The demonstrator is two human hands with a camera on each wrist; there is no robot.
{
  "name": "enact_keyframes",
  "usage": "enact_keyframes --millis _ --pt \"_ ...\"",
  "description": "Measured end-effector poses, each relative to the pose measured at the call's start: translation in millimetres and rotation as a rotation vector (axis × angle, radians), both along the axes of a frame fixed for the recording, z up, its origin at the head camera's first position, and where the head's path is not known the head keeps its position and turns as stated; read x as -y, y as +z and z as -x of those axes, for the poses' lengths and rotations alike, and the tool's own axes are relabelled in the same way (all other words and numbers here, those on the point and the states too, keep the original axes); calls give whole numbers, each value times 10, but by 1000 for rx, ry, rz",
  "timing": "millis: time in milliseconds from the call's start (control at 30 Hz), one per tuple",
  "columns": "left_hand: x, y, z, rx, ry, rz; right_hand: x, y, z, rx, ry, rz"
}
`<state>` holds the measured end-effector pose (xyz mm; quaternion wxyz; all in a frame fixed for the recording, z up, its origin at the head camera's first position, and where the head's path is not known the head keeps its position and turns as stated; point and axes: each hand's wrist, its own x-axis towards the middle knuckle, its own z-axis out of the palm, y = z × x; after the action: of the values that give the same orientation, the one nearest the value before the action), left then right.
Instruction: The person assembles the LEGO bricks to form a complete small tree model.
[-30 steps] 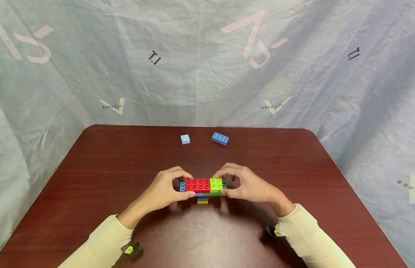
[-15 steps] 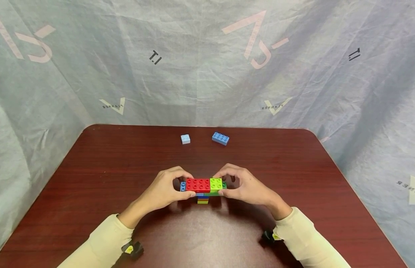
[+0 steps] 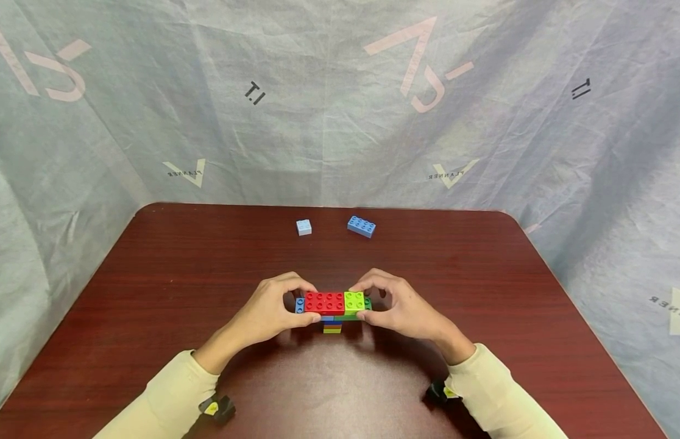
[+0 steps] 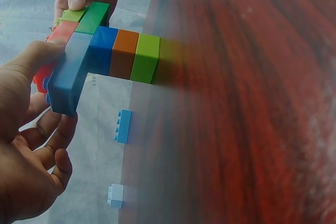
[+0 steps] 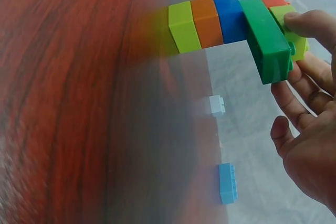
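Note:
A T-shaped toy brick build stands on the table in the middle of the head view. Its top layer is a long red brick [image 3: 325, 303] beside a short lime brick [image 3: 354, 302]. Beneath them lie a blue brick [image 4: 71, 69] and a green brick [image 5: 266, 32], end to end. The stem below is a dark blue brick [image 5: 231, 18], an orange brick [image 5: 207, 23] and another lime brick [image 5: 182, 27]. My left hand [image 3: 271, 308] pinches the red brick between thumb and fingers. On the other side, my right hand [image 3: 403, 305] pinches the upper lime brick, thumb at its front.
Farther back on the dark red wooden table [image 3: 219, 244] lie a small pale blue brick [image 3: 304, 227] and a longer blue brick [image 3: 361, 227]. Grey printed cloth [image 3: 318, 134] hangs behind and beside the table.
My right thumb has slid slightly left along the front of the upper lime brick, and the right wrist has drawn inward a little. The left hand and the build stay in place.

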<state>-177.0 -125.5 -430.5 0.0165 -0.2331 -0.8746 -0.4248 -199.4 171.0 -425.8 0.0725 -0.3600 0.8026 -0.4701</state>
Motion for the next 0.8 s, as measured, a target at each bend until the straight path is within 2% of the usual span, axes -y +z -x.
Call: enact_keyframes --millis 600,800 --pt "-21 12 -2 23 5 -5 12 -56 17 -99 -9 3" --pt "-19 -6 -3 22 10 -6 49 -91 31 -182 -23 -10"
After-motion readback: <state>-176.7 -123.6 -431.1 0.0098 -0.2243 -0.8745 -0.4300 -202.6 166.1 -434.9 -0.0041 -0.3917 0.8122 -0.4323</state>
